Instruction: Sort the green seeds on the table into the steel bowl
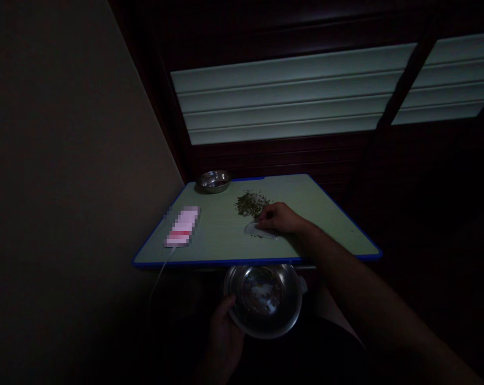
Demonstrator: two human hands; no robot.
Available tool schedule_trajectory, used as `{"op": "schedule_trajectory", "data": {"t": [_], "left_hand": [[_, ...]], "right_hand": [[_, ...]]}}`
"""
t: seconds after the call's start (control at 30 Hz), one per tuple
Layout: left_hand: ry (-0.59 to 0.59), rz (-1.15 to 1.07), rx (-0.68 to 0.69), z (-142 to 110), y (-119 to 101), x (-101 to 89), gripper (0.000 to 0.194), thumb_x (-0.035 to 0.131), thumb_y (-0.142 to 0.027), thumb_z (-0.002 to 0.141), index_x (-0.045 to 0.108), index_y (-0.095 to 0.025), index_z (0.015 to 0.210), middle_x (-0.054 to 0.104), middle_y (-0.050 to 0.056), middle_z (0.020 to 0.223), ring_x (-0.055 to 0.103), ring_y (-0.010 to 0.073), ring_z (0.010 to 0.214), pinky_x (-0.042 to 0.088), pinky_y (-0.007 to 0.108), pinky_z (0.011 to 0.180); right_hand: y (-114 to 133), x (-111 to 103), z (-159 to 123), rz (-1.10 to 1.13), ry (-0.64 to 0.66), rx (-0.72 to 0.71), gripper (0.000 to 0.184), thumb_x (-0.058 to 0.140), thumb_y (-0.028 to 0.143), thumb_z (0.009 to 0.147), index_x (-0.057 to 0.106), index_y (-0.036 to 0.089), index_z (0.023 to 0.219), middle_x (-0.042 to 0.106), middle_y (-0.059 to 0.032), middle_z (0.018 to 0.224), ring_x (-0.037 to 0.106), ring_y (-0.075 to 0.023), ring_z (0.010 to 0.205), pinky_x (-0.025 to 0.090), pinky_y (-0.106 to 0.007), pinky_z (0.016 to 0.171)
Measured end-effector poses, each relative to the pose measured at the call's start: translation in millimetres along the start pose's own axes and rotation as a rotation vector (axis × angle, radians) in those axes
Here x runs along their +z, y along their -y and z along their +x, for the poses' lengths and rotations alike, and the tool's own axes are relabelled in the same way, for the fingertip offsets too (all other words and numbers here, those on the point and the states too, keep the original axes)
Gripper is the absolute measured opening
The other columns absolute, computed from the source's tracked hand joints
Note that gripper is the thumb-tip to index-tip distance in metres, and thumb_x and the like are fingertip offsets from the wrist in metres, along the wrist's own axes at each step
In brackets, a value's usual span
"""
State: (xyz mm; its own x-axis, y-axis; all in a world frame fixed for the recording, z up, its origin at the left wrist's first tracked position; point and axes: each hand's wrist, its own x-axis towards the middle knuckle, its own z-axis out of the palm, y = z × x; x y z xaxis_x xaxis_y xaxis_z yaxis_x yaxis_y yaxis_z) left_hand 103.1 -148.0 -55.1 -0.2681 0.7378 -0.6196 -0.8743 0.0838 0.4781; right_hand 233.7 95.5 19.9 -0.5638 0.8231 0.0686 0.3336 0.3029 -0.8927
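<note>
My left hand grips the left rim of a shiny steel bowl, its thumb over the edge and its other fingers hidden beneath. The bowl is tilted below the table's front edge; small dark specks seem to lie inside. Above the tabletop, my right hand is closed, with fingertips pinched at a thin, clear half-round plastic piece. Just beyond those fingers lies a loose pile of small greenish-brown grains. A few grains show by the plastic piece's lower edge.
The pale tabletop has a blue rim. At its back left corner stands a smaller steel bowl. A blurred-out phone lies at the left, its white cable hanging over the front edge. Behind is a dark slatted panel; a wall is left.
</note>
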Motion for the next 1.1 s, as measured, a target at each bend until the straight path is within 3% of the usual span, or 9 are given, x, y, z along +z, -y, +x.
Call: {"op": "schedule_trajectory", "data": {"t": [0.33,0.63,1.1], "left_hand": [[0.012,0.007,0.015,0,-1,1.8,0.018,0.059,-0.015,0.081,0.075,-0.014,0.090,0.079,0.007,0.078,0.074,0.0219,0.079,0.056,0.037,0.088],[0.034,0.033,0.025,-1,-2,1.3,0.018,0.059,-0.018,0.082,0.075,-0.013,0.088,0.080,0.009,0.084,0.074,0.0226,0.081,0.057,0.037,0.087],[0.050,0.036,0.036,2,-2,4.4,0.016,0.059,-0.017,0.081,0.074,-0.012,0.087,0.080,0.009,0.082,0.074,0.0231,0.080,0.058,0.038,0.083]], "right_hand": [[3,2,-3,0.072,0.154,-0.059,0.037,0.086,0.040,0.052,0.073,0.012,0.072,0.064,0.0008,0.060,0.052,-0.0088,0.052,0.040,-0.021,0.049],[12,6,-10,0.083,0.275,-0.091,0.034,0.087,0.036,0.053,0.074,0.012,0.073,0.066,0.0008,0.062,0.052,-0.0086,0.054,0.041,-0.022,0.053],[22,9,-35,0.002,0.316,-0.060,0.029,0.082,0.034,0.063,0.068,0.013,0.076,0.061,0.0024,0.063,0.050,-0.0087,0.055,0.039,-0.022,0.053]]}}
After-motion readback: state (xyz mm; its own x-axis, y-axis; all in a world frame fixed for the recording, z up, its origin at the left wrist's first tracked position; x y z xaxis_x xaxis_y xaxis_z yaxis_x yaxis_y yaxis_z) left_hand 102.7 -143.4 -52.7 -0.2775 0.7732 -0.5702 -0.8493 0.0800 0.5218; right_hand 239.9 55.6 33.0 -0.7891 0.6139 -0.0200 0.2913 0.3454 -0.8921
